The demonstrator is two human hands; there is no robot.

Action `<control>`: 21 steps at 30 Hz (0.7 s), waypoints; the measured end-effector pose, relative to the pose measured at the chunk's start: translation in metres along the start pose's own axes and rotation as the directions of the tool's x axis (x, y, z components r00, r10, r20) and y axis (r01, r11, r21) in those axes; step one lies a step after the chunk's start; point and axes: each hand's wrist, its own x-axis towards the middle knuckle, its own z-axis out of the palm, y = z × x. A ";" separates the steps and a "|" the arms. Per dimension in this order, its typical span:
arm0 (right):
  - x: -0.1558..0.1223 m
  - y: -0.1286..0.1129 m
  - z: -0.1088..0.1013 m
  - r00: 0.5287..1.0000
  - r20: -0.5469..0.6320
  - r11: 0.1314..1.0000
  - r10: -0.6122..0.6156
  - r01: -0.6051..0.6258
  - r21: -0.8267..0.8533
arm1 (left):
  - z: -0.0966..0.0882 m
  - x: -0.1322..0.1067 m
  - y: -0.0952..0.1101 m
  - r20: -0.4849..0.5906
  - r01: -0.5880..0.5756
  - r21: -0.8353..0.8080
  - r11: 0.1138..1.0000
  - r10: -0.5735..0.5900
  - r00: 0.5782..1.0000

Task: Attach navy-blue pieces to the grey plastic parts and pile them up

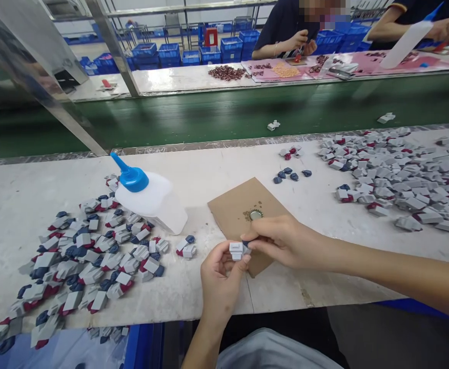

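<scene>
I see both hands meeting just above the near edge of a worn white worktable [209, 169]. The left hand [219, 274] rises from below, and its thumb and fingers are curled closed around a small pale grey plastic block [236, 250]. The block sits at the fingertips with its long axis running roughly left to right. The right hand [282, 241] reaches in from the right. Its thumb and forefinger are pinched closed against the block's right end, where a dark sliver shows. I cannot tell whether that is a separate piece.

The block is boxy, matte and ridged on top. It hovers over the near corner of a brown cardboard square [234, 210], which carries a small round metal cap [256, 214]. A translucent squeeze bottle with a blue nozzle [147, 197] lies on its side to the left.
</scene>
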 end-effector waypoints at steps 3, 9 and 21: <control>0.002 0.005 0.007 0.997 -0.059 0.990 0.052 -0.044 0.135 | 0.002 -0.001 0.001 -0.039 -0.001 -0.007 1.000 0.000 0.999; 0.002 0.002 0.011 0.998 -0.019 0.974 0.055 -0.049 0.223 | 0.005 -0.002 0.004 -0.042 -0.024 0.054 0.998 0.027 0.999; 0.130 0.161 -0.137 0.694 -0.585 0.737 0.419 -0.637 -0.228 | -0.043 0.013 0.012 0.240 -0.105 0.969 -0.226 0.733 0.637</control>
